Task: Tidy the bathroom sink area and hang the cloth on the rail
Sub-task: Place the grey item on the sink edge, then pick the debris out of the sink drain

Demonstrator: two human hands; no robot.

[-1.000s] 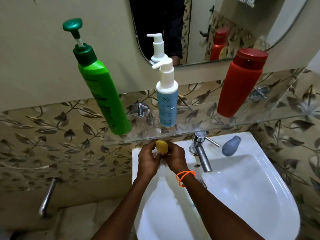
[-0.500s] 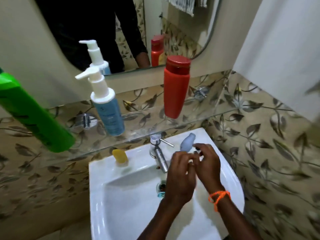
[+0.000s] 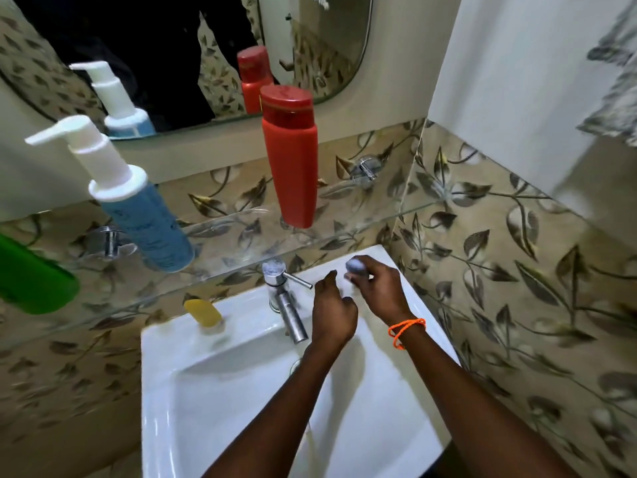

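A small grey-blue bottle (image 3: 356,265) stands at the back right corner of the white sink (image 3: 213,391), and my right hand (image 3: 381,291) with an orange wristband is closed around it. Just left of it, my left hand (image 3: 332,313) hovers beside the steel tap (image 3: 287,305), fingers loosely curled and holding nothing. A yellow soap bar (image 3: 203,312) rests on the sink's back left rim. A patterned cloth (image 3: 613,81) hangs blurred at the right edge.
A glass shelf (image 3: 348,232) above the sink carries a red bottle (image 3: 291,157), a blue pump bottle (image 3: 138,205) and a green bottle (image 3: 31,277). A mirror (image 3: 179,53) sits above it. Tiled walls close in on the right.
Both hands left the yellow soap on the back left rim and moved right. My right hand has closed on the grey-blue bottle. The view swung right.
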